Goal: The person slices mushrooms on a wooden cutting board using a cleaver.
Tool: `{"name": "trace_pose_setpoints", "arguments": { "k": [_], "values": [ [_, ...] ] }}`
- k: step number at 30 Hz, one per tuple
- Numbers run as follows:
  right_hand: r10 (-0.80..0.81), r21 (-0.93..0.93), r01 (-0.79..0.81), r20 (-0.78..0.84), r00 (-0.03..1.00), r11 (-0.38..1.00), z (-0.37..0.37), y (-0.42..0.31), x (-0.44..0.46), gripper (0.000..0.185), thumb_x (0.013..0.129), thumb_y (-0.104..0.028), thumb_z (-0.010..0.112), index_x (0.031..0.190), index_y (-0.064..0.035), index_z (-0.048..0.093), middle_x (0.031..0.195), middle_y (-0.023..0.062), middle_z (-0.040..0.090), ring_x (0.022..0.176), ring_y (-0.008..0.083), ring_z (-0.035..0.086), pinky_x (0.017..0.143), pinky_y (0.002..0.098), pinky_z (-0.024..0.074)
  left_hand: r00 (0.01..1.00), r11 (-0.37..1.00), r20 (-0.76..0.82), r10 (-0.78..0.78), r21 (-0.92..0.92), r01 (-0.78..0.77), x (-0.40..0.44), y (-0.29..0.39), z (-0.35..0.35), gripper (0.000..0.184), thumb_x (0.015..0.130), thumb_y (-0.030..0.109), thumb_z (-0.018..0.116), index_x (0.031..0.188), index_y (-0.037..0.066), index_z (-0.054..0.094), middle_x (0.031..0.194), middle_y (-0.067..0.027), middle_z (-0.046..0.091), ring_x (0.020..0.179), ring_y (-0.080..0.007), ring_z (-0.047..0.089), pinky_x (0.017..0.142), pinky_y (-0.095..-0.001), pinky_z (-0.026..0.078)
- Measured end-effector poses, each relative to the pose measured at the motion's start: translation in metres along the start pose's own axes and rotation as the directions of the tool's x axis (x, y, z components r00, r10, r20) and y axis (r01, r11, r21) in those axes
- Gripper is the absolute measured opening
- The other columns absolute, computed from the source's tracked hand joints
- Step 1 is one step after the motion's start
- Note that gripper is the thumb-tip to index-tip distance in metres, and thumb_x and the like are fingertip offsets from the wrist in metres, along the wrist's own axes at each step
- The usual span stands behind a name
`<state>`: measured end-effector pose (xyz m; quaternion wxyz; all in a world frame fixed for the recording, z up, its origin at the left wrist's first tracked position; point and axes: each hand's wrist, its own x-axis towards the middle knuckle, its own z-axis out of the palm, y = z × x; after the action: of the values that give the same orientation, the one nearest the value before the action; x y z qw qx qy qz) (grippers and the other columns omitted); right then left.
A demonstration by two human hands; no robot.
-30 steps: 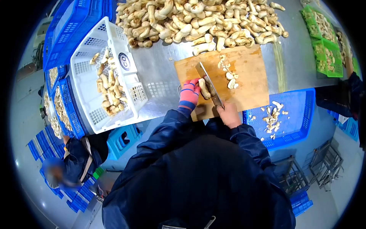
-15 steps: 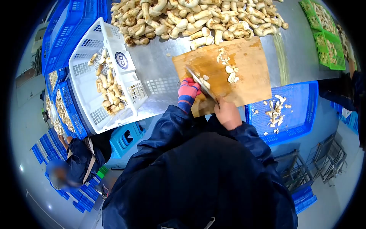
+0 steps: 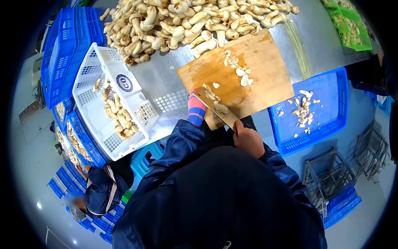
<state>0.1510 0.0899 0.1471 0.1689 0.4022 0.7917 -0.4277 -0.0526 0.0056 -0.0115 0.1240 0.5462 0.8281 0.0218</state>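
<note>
My right hand (image 3: 248,140) is wrapped round the handle of a broad-bladed kitchen knife (image 3: 226,118) at the near edge of a wooden cutting board (image 3: 265,74). The blade lies tilted, its flat face turned up, with pale mushroom slices (image 3: 219,107) on or right against it. My left hand (image 3: 195,107), in a pink and blue striped glove, is beside the blade's far end; its fingers are mostly hidden by the blade. More cut mushroom pieces (image 3: 243,76) lie further up the board. A large heap of whole mushrooms (image 3: 178,25) is behind it on the metal table (image 3: 166,70).
A white crate (image 3: 89,118) holding mushrooms stands left, near stacked blue crates (image 3: 68,50). At right, a blue basket (image 3: 331,120) contains mushroom pieces. Green baskets (image 3: 352,31) sit far right. A co-worker (image 3: 103,191) is at lower left, another person's dark sleeve (image 3: 367,72) at right.
The knife has turned from nearly edge-on to showing its flat face, slices now visible there. My left hand has shifted slightly left. The whole view has swung a little with my head.
</note>
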Motion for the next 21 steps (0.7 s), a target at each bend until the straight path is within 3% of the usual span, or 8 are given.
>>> {"name": "trace_pose_setpoints", "arguments": {
  "k": [2, 6, 10, 13, 15, 17, 20, 21],
  "values": [
    [0.053, -0.025, -0.052, 0.034, 0.998, 0.998, -0.005, -0.006, -0.001, 0.017, 0.078, -0.017, 0.055, 0.091, -0.0073, 0.049, 0.062, 0.0173, 0.06, 0.06, 0.0359, 0.061, 0.054, 0.0467, 0.0487, 1.0, 0.999, 0.005, 0.019, 0.026, -0.019, 0.0, 0.004, -0.008, 0.017, 0.084, 0.011, 0.052, 0.098, 0.002, 0.054, 0.086, -0.0118, 0.064, 0.088, -0.0241, 0.06, 0.073, -0.0309, 0.046],
    [0.086, -0.058, -0.086, 0.004, 0.996, 0.995, -0.001, -0.007, 0.0, 0.016, 0.078, -0.017, 0.054, 0.091, -0.0088, 0.049, 0.063, 0.0176, 0.061, 0.06, 0.0359, 0.061, 0.055, 0.0471, 0.0488, 0.97, 0.714, -0.031, -0.239, -0.683, 0.154, -0.005, -0.002, 0.023, 0.018, 0.083, 0.011, 0.053, 0.099, 0.001, 0.054, 0.089, -0.0111, 0.064, 0.088, -0.0225, 0.06, 0.074, -0.0314, 0.047],
    [0.062, -0.042, -0.061, 0.027, 0.998, 0.997, -0.003, -0.004, 0.001, 0.016, 0.078, -0.017, 0.054, 0.09, -0.0067, 0.049, 0.063, 0.018, 0.06, 0.06, 0.0373, 0.061, 0.055, 0.0478, 0.0487, 0.963, 0.765, 0.042, -0.267, -0.599, 0.239, -0.006, -0.002, 0.021, 0.018, 0.083, 0.011, 0.055, 0.099, 0.002, 0.054, 0.089, -0.0115, 0.065, 0.087, -0.0225, 0.061, 0.075, -0.0315, 0.046],
    [0.052, -0.015, -0.051, 0.022, 0.998, 0.999, -0.001, -0.006, 0.006, 0.017, 0.079, -0.017, 0.053, 0.09, -0.005, 0.049, 0.064, 0.0191, 0.061, 0.062, 0.0387, 0.061, 0.057, 0.0483, 0.0487, 0.977, 0.881, -0.167, -0.134, -0.472, 0.04, -0.002, -0.004, 0.025, 0.021, 0.08, 0.012, 0.058, 0.098, 0.003, 0.054, 0.086, -0.0108, 0.065, 0.081, -0.022, 0.062, 0.071, -0.0316, 0.048],
    [0.032, 0.007, -0.032, -0.009, 0.999, 0.999, 0.007, -0.009, 0.021, 0.018, 0.08, -0.017, 0.052, 0.091, -0.0043, 0.05, 0.065, 0.0203, 0.061, 0.064, 0.0395, 0.061, 0.06, 0.0482, 0.0487, 0.955, 0.78, -0.064, -0.29, -0.594, 0.197, 0.003, 0.005, 0.004, 0.022, 0.079, 0.011, 0.06, 0.098, 0.002, 0.054, 0.083, -0.0098, 0.064, 0.075, -0.0206, 0.063, 0.066, -0.0313, 0.049],
    [-0.008, 0.028, 0.01, -0.064, 0.998, 1.0, 0.027, -0.008, 0.054, 0.019, 0.08, -0.018, 0.051, 0.093, -0.004, 0.052, 0.067, 0.0216, 0.061, 0.067, 0.0402, 0.06, 0.063, 0.0478, 0.0485, 0.711, 0.266, 0.432, -0.555, -0.717, 0.644, 0.007, 0.022, -0.03, 0.023, 0.078, 0.01, 0.061, 0.098, 0.002, 0.054, 0.08, -0.0086, 0.063, 0.068, -0.0186, 0.062, 0.058, -0.0305, 0.049],
    [-0.113, 0.065, 0.118, -0.081, 0.99, 0.991, 0.03, -0.009, 0.089, 0.018, 0.081, -0.018, 0.05, 0.089, -0.0029, 0.057, 0.071, 0.0229, 0.061, 0.072, 0.0398, 0.06, 0.067, 0.0462, 0.0482, 0.69, 0.072, 0.492, -0.531, -0.785, 0.615, 0.008, 0.025, -0.042, 0.024, 0.078, 0.006, 0.059, 0.1, 0.0, 0.051, 0.079, -0.009, 0.061, 0.059, -0.0171, 0.06, 0.049, -0.0277, 0.047],
    [-0.171, 0.084, 0.179, -0.098, 0.98, 0.98, 0.024, -0.004, 0.096, 0.019, 0.08, -0.018, 0.05, 0.087, -0.002, 0.059, 0.072, 0.023, 0.061, 0.072, 0.0398, 0.06, 0.067, 0.0459, 0.0478, 0.67, -0.243, 0.553, -0.495, -0.829, 0.504, 0.006, 0.021, -0.033, 0.026, 0.08, 0.006, 0.059, 0.103, -0.002, 0.048, 0.079, -0.0108, 0.059, 0.058, -0.017, 0.058, 0.049, -0.0254, 0.048]
  ]
}}
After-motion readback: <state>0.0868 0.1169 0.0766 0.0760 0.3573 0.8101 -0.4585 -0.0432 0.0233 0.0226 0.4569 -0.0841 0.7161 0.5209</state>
